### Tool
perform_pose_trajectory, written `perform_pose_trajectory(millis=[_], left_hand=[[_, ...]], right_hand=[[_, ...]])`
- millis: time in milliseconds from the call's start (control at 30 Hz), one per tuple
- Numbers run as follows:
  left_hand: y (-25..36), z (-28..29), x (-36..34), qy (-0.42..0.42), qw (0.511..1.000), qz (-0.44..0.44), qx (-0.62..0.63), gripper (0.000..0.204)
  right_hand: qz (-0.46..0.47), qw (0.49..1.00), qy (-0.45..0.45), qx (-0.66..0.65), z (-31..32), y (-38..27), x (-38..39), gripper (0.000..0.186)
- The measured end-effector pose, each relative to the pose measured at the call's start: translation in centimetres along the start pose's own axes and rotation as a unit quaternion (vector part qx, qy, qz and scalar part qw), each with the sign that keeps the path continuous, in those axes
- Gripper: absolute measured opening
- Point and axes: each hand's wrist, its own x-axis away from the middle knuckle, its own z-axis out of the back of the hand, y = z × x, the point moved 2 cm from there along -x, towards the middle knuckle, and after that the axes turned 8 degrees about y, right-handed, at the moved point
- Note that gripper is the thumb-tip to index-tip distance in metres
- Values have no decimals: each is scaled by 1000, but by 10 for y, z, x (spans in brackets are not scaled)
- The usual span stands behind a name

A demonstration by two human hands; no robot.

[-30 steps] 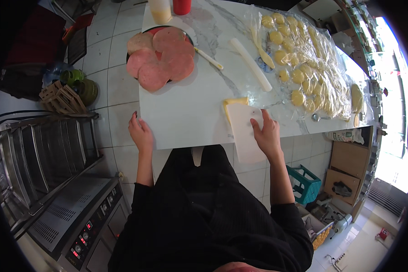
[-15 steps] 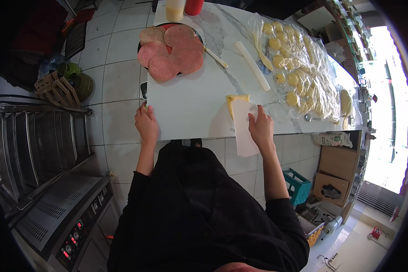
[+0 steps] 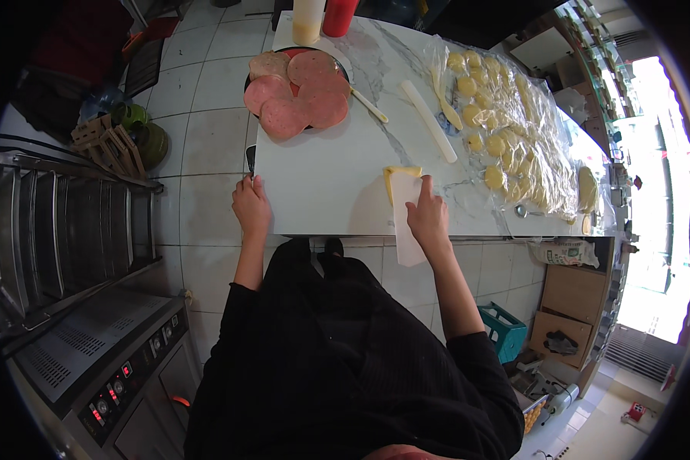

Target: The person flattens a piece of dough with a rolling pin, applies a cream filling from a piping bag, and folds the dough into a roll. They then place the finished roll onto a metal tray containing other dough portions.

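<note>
My right hand point(image 3: 428, 220) grips a thin white plastic board point(image 3: 408, 230), its index finger stretched along it. The board overhangs the table's front edge. A yellow folded strip point(image 3: 392, 178), which looks like dough or cheese, shows along the board's far and left edges; the board covers the rest. At the table's left edge my left hand point(image 3: 251, 205) is closed around the lower end of a dark utensil point(image 3: 251, 159), whose kind I cannot make out. Beyond it, round slices of pink cold meat point(image 3: 285, 116) overlap on a dark-rimmed plate point(image 3: 348, 70).
A white rolling pin point(image 3: 429, 123) and a pale-handled brush or spatula point(image 3: 369, 105) lie on the marble table point(image 3: 322, 184). Several yellow dough balls point(image 3: 494, 146) sit under clear plastic at right. Two bottles point(image 3: 307, 21) stand at the far edge. A metal rack point(image 3: 61, 222) is at left.
My right hand has shifted slightly left over the white board, its index finger now extended. The dark utensil at my left hand has turned more upright. The whole view has shifted a little.
</note>
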Motion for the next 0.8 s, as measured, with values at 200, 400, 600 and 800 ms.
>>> perform_pose_trajectory(millis=[200,400,600,800], left_hand=[[-1,2,0,-26,999,21,0,41],[-6,-1,1,-26,999,28,5,41],[0,0,1,-22,999,32,-2,40],[1,-2,-1,-18,999,37,-8,40]], right_hand=[[-10,998,-24,-49,-9,-6,-4,56],[8,996,-26,-86,-7,4,16,55],[1,995,-34,-89,-2,44,57,50],[8,991,21,-134,7,33,10,46]])
